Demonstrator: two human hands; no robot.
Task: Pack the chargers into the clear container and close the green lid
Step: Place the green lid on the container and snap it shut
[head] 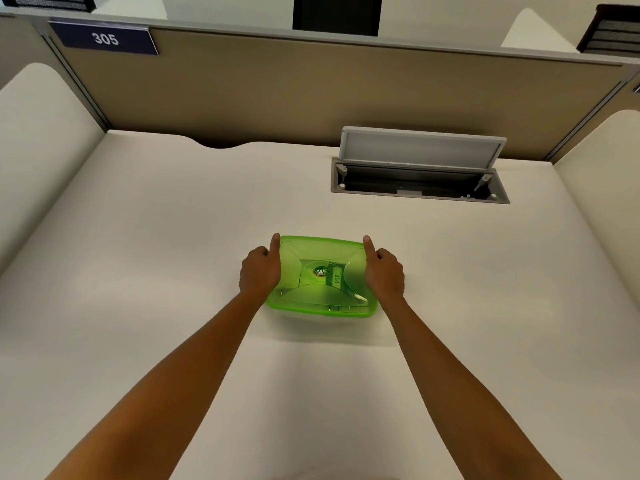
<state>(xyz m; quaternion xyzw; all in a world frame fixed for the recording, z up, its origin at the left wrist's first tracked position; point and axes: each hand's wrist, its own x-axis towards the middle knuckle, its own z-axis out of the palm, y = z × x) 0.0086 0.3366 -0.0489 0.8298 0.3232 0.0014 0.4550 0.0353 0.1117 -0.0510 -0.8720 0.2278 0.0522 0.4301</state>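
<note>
The green lid [320,271] sits on the clear container [325,315] in the middle of the desk [138,254]. The left hand [259,271] and right hand [384,273] press its two ends — thumbs on top, other fingers curled. Behind (well apart) an open cable box [419,174] sits under the wall [311,91] marked 305 [105,38].

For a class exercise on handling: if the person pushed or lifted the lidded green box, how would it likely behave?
The green lid looks like thin, glossy plastic, so it may flex and feel slippery. The box is low, wide and flat on the desk, so it should slide rather than tip. The left hand and right hand flank it.
</note>
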